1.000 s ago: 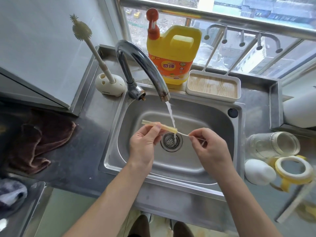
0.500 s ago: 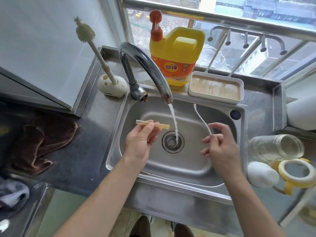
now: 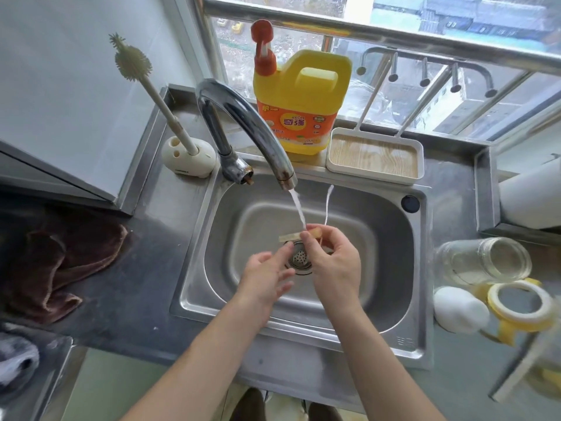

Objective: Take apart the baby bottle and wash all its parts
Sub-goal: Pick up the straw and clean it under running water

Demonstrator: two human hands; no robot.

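Steel sink below window | right hand fingers pinch yellowish straw and thin white brush under tap stream | left hand just beside, fingers loosely spread, holding nothing, over drain | glass bottle, yellow ring, white cap well right on counter

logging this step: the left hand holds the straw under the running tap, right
No. It is the right hand that holds the straw under the running tap. The left hand holds nothing. The head view shows this.
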